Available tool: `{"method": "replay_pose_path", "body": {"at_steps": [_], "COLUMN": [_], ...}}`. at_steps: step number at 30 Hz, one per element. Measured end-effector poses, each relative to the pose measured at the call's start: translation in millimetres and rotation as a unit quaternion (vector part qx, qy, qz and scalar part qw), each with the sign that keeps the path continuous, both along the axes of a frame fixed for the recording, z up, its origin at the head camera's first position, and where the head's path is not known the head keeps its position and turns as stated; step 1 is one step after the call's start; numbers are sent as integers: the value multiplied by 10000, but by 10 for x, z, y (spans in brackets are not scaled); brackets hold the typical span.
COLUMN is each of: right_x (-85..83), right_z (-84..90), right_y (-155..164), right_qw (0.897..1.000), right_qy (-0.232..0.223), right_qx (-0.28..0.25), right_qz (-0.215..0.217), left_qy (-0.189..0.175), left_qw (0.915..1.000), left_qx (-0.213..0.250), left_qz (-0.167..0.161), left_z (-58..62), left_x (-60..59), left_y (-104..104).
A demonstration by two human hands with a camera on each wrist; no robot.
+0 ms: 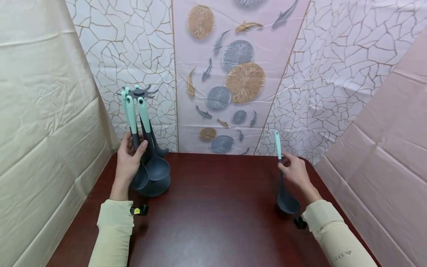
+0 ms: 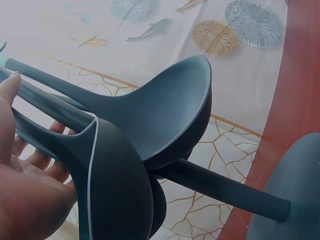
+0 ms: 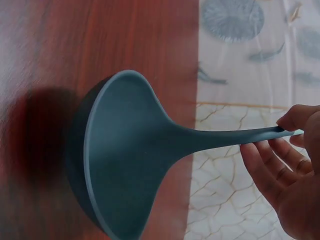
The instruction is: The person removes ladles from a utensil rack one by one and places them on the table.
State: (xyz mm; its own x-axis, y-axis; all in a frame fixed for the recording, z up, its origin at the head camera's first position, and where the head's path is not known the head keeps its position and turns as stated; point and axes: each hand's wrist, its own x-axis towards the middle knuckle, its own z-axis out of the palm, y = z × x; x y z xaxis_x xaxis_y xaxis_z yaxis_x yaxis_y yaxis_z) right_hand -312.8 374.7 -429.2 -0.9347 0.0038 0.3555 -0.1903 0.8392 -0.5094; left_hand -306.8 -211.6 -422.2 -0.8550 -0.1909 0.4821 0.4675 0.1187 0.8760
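Observation:
At the far left of the table, my left hand curls around the shaft area of a dark utensil stand. A ladle hanging there runs through the same hand. Another hanging ladle faces outward beside it; more mint-handled utensils hang behind, partly hidden. Exactly which shafts the fingers press on is partly covered. On the right, my right hand pinches a separate dark ladle between thumb and fingers, at the neck below its mint handle. That ladle is upright, its bowl low over the table.
A dark red-brown table spans the space between the hands. Patterned cloth hangs along the back edge. Pale cloth encloses the left side and pinkish cloth the right.

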Motion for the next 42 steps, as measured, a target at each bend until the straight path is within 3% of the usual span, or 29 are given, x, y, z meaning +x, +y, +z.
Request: {"method": "replay_pose_path", "body": {"at_steps": [12, 21, 32, 42], "right_x": [57, 125, 133, 161], "right_z": [-178, -316, -350, -330], "right_y": [285, 407, 475, 544], "right_qw": [9964, 9916, 9826, 9710], "right_qy": [-720, -1226, -1853, -2380], "right_qx": [410, 343, -2, 115], "right_qz": [-185, -217, -93, -177], "left_qy": [8, -70, -105, -24], "left_qw": [10000, 9998, 9997, 10000], "left_qx": [-80, -199, -213, -85], "left_qz": [40, 25, 58, -5], "left_z": [3, 6, 1, 13], "left_x": [-11, 7, -4, 1], "left_y": [-6, -5, -27, -21]}}
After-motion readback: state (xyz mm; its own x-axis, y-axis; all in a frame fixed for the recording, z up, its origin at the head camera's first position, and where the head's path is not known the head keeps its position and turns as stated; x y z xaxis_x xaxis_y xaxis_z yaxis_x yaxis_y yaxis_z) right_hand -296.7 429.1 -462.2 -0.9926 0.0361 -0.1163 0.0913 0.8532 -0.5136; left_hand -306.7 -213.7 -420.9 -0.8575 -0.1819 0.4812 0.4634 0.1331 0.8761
